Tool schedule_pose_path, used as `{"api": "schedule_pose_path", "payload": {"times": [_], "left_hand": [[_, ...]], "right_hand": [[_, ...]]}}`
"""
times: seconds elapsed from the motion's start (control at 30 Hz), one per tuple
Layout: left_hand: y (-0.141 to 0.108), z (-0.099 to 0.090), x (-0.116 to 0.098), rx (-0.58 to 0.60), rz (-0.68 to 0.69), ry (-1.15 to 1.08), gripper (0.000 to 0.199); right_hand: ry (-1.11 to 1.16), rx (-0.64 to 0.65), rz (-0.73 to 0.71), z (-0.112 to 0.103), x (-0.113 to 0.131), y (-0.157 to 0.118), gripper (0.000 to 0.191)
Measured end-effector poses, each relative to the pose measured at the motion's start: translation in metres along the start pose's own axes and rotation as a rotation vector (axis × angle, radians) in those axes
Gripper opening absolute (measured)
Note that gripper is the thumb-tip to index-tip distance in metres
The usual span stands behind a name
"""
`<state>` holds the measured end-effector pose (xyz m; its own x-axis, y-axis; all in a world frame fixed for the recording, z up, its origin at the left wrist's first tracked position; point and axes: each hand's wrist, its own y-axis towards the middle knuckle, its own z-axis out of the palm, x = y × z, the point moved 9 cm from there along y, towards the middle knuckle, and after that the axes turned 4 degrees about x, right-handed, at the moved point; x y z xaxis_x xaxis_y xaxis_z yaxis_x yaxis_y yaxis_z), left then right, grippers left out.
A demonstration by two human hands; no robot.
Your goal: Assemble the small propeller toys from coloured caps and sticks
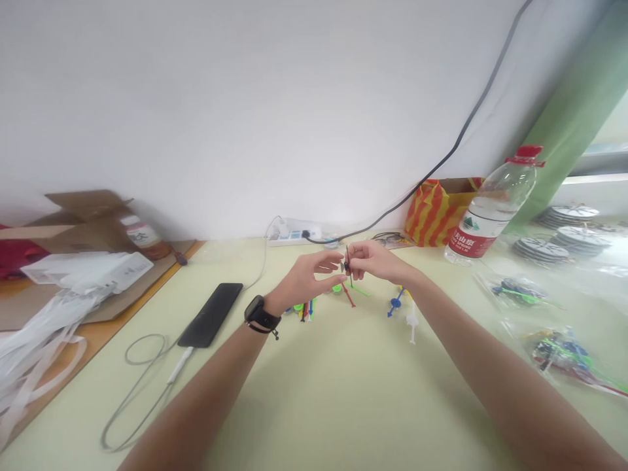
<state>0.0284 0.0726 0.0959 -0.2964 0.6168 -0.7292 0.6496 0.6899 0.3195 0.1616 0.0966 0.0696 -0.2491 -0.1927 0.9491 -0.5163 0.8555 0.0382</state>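
My right hand (373, 260) is closed in a pinch on a thin black arrow pointer (350, 267), held upright above the table. Beside it, my left hand (316, 271) has its thumb and fingers apart, close to a small dark piece at the pointer's middle; contact is hard to make out. Under the hands lie a red arrow pointer (349, 297) and a green one (360, 289). Several mixed-colour pointers (307, 309) are bunched below my left hand. A blue pointer (395, 303) and a white pointer (412, 322) lie near my right forearm.
On the left are a charging phone (210, 315), a cardboard box (88, 219) and white plastic strips (53, 340). A power strip (294, 233) sits by the wall. At right stand a water bottle (493, 209), a striped bag (432, 212), stacked discs (540, 252) and bagged pointers (562, 353).
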Motion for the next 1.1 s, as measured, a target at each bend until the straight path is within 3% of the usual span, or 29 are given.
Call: {"api": "schedule_pose_path", "payload": {"times": [0.1, 0.23, 0.47, 0.6, 0.7, 0.9, 1.1], "left_hand": [[0.002, 0.002, -0.011, -0.025, 0.008, -0.052, 0.026], [0.0, -0.001, -0.001, -0.04, -0.045, -0.065, 0.018], [-0.009, 0.027, 0.013, 0.231, -0.085, 0.129, 0.008], [-0.011, 0.036, 0.028, 0.34, -0.102, 0.272, 0.01], [-0.013, 0.035, 0.042, 0.389, -0.133, 0.295, 0.01], [-0.01, 0.013, 0.045, 0.26, -0.115, 0.379, 0.033], [-0.016, 0.011, 0.05, 0.335, -0.235, 0.439, 0.04]], "right_hand": [[0.07, -0.005, -0.025, 0.01, 0.003, 0.003, 0.007], [-0.046, -0.021, -0.057, 0.014, 0.006, 0.003, 0.011], [-0.56, -0.044, 0.154, -0.012, -0.035, 0.001, 0.034], [-0.655, 0.037, 0.179, -0.027, -0.042, -0.005, 0.02], [-0.66, 0.192, 0.185, -0.032, -0.038, -0.016, 0.014], [-0.634, 0.517, 0.386, -0.031, -0.059, -0.042, 0.031], [-0.732, 0.546, 0.525, -0.033, -0.077, -0.041, 0.038]]}}
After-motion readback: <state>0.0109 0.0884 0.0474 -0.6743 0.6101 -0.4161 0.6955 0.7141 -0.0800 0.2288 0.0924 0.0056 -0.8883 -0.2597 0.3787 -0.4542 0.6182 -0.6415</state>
